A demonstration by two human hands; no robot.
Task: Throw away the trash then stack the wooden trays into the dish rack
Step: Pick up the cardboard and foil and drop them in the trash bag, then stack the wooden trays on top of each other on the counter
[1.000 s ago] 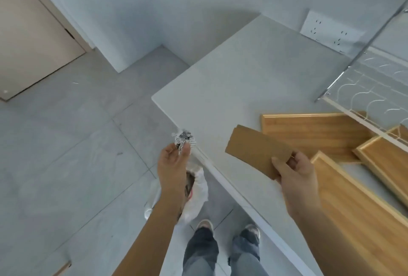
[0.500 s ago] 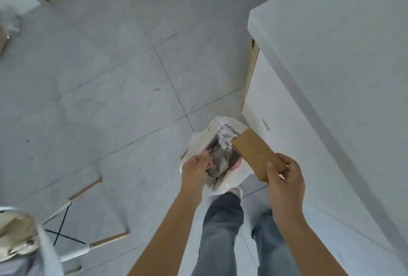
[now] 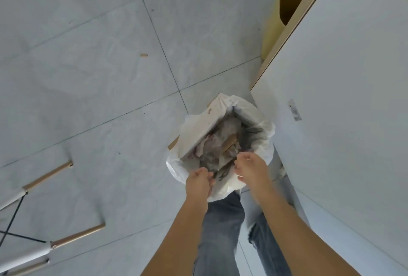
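Observation:
A white trash bag (image 3: 262, 130) stands open on the floor beside the cabinet, full of crumpled paper and foil. A brown cardboard piece (image 3: 229, 142) lies inside it among the trash. My left hand (image 3: 198, 181) hovers at the bag's near rim with its fingers curled; whether it grips the plastic is unclear. My right hand (image 3: 250, 167) hangs over the bag's mouth, fingers bent down and nothing in it. The wooden trays and the dish rack are out of view.
The white cabinet side (image 3: 353, 99) rises right of the bag. A yellow bin (image 3: 284, 10) sits under the counter at the top. Chair legs (image 3: 44, 178) stand at the left. A small scrap (image 3: 144, 55) lies on the tiled floor. My legs (image 3: 223, 231) are below the bag.
My view swung from the counter down to the bag. The foil ball left my left hand and the cardboard left my right hand; the cardboard now lies in the bag.

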